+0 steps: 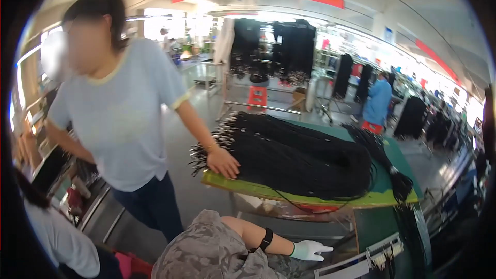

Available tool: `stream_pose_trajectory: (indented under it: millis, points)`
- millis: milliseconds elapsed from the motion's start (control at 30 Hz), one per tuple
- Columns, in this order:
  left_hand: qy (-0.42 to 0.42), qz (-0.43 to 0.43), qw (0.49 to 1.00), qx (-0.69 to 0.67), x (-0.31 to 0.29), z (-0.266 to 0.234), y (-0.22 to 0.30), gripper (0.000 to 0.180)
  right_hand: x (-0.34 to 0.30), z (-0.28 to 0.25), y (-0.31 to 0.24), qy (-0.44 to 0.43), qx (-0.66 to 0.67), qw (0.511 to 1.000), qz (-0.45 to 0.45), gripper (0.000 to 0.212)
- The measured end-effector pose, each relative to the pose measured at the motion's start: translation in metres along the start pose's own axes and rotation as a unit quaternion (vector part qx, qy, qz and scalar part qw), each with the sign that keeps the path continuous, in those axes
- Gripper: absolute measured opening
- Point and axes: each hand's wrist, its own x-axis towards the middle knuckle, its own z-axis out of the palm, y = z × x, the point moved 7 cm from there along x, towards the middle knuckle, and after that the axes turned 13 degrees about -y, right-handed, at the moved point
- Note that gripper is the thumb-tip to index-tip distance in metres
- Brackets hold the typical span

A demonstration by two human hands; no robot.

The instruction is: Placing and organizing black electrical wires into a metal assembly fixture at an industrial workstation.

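Observation:
My left hand [309,250], in a white glove, reaches rightward from a camouflage sleeve, with a black band around the forearm. Its fingers point out apart, and nothing shows in them. Just right of the fingertips lies a long pale metal fixture [360,260] with small parts at its far end. My right hand is out of view. Ahead, a thick bundle of black cords [305,157] with silvery ends covers much of a green table [395,163]. A tied bunch of black cords [401,183] lies at the table's right side, with strands hanging below.
A person in a light blue shirt [121,108] stands at the left, one hand [223,163] resting on the cords. Another person's sleeve [64,237] shows lower left. Racks of black cords [274,46], a red stool [257,97] and a person in blue [378,98] stand farther back.

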Motion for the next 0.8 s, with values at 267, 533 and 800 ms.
stream_pose_trajectory:
  millis: [267, 533, 800]
  points:
    - [-0.077, -0.067, 0.995, 0.002, -0.016, 0.025, -0.061, 0.064, 0.006, -0.013, -0.009, 0.268, -0.049, 0.921, -0.280, 0.019]
    - [-0.142, -0.082, 0.982, 0.092, -0.007, 0.035, -0.054, 0.069, 0.006, 0.001, 0.009, -0.007, -0.036, 0.999, 0.034, 0.020]
    - [-0.153, -0.104, 0.973, 0.140, -0.019, 0.023, -0.021, 0.065, -0.021, 0.023, 0.041, 0.069, 0.023, 0.997, -0.007, 0.019]
